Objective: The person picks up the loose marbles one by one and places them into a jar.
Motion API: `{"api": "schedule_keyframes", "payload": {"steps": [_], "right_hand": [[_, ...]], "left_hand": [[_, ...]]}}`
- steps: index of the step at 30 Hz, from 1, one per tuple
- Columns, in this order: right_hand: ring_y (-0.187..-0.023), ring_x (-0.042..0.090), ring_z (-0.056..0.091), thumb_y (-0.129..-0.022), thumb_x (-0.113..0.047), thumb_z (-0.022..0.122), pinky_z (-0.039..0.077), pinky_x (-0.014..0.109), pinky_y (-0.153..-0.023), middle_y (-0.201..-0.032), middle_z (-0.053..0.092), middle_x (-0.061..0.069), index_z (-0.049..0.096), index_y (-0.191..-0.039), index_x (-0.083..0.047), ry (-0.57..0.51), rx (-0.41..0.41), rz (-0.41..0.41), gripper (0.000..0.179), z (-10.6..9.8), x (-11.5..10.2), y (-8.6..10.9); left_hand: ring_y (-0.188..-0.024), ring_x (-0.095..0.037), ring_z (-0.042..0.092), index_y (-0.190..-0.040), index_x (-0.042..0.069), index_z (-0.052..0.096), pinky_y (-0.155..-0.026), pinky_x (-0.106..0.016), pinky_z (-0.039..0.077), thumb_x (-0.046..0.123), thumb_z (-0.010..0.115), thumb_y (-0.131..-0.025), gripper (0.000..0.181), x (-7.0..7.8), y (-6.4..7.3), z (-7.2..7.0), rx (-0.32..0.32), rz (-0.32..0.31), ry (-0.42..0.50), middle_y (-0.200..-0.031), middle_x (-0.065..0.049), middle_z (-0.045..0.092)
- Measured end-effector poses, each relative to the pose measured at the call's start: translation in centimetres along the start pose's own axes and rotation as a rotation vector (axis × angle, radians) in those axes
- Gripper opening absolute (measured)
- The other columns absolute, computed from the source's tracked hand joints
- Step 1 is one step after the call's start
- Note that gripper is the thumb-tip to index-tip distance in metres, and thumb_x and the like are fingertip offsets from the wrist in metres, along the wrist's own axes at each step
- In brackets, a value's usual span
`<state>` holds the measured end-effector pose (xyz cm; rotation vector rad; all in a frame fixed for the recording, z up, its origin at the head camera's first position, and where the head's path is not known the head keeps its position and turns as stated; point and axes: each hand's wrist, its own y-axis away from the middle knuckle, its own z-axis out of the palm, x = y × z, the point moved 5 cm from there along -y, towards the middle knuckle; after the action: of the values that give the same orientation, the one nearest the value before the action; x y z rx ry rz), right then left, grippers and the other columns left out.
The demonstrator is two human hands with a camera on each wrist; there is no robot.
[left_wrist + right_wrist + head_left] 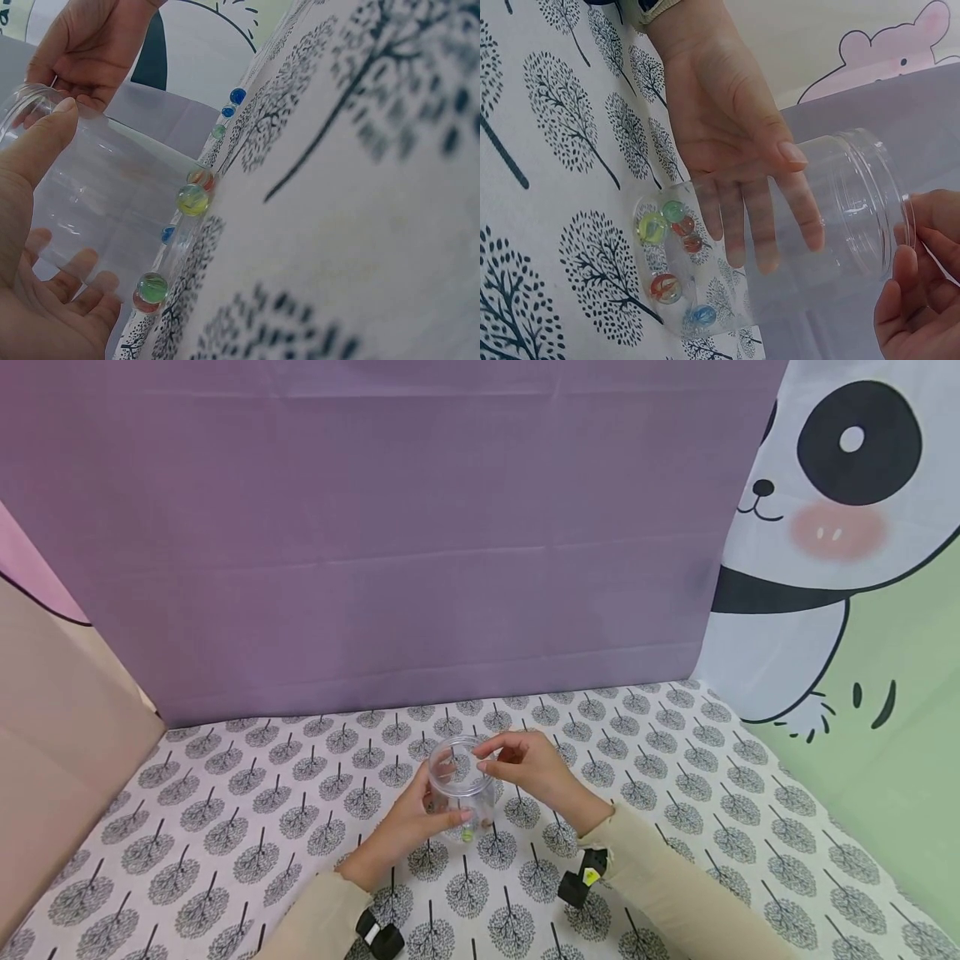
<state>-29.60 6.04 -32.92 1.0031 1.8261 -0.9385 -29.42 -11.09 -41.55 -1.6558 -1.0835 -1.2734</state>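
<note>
A clear plastic jar (462, 785) stands on the patterned cloth. My left hand (423, 818) grips its side, thumb across the near wall and fingers around the other side. Inside, at the bottom, lie several glass marbles, including a yellow-green marble (652, 228), a green marble (152, 287), an orange-red marble (666, 287) and a blue marble (700, 315). At the mouth, my right hand (531, 770) has its loosely bent fingertips by the rim (870, 202). The thumb and forefinger look apart, and no marble shows between them.
Past the jar in the left wrist view, blue marbles (238, 96) and a pale green marble (218, 132) rest on the tree-print cloth (300, 852). A purple curtain (390, 543) stands behind; a panda-print panel (847, 635) borders the right.
</note>
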Motion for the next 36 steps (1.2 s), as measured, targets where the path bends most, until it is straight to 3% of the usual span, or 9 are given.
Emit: {"api": "schedule_keyframes", "payload": {"steps": [4,12,17,23,27,36], "right_hand": [[-0.066,0.014,0.051,-0.087,-0.007,0.066,0.043,0.020,-0.059,-0.089,0.064,0.014,0.068,-0.105,-0.001,-0.011,0.004,0.006,0.020,0.0,1.9,-0.5],[-0.073,0.025,0.057,-0.086,-0.014,0.069,0.049,0.028,-0.064,-0.094,0.066,0.013,0.069,-0.104,-0.005,-0.031,0.023,-0.010,0.021,-0.3,2.4,-0.3],[-0.074,0.018,0.057,-0.086,-0.014,0.068,0.049,0.026,-0.066,-0.094,0.066,0.011,0.069,-0.104,-0.002,-0.031,0.041,-0.015,0.022,-0.8,2.4,0.1],[-0.064,0.010,0.050,-0.086,-0.015,0.068,0.042,0.021,-0.058,-0.086,0.065,0.005,0.070,-0.102,-0.004,-0.017,0.068,-0.018,0.019,-2.0,2.9,0.7],[-0.062,0.013,0.047,-0.086,-0.015,0.068,0.039,0.021,-0.054,-0.081,0.061,0.002,0.071,-0.101,-0.007,-0.023,0.072,-0.009,0.016,-2.7,3.5,1.1],[-0.072,0.020,0.056,-0.086,-0.017,0.069,0.047,0.029,-0.061,-0.093,0.065,0.004,0.070,-0.102,-0.008,0.020,0.068,0.062,0.019,-4.0,4.9,2.0]], "left_hand": [[-0.129,-0.034,0.040,-0.147,0.028,0.024,-0.104,-0.059,0.032,0.020,0.079,-0.076,0.090,0.0,0.0,0.0,0.002,-0.008,0.001,-0.148,-0.011,0.035],[-0.127,-0.033,0.042,-0.149,0.025,0.022,-0.103,-0.056,0.035,0.018,0.078,-0.077,0.091,-0.1,0.1,-0.1,-0.004,0.002,0.005,-0.148,-0.012,0.034],[-0.126,-0.034,0.043,-0.148,0.026,0.023,-0.103,-0.056,0.036,0.017,0.078,-0.077,0.090,0.0,0.2,-0.1,0.004,0.004,0.008,-0.148,-0.012,0.035],[-0.125,-0.034,0.043,-0.147,0.027,0.024,-0.101,-0.055,0.038,0.017,0.079,-0.075,0.091,0.1,0.2,0.0,0.018,-0.006,0.010,-0.147,-0.012,0.035],[-0.124,-0.034,0.044,-0.148,0.026,0.025,-0.099,-0.054,0.040,0.016,0.079,-0.075,0.091,0.0,0.1,0.0,0.023,-0.003,0.009,-0.147,-0.013,0.036],[-0.123,-0.034,0.045,-0.147,0.026,0.026,-0.098,-0.053,0.042,0.017,0.079,-0.075,0.090,-0.1,0.1,0.0,0.023,-0.002,0.021,-0.146,-0.012,0.036]]}}
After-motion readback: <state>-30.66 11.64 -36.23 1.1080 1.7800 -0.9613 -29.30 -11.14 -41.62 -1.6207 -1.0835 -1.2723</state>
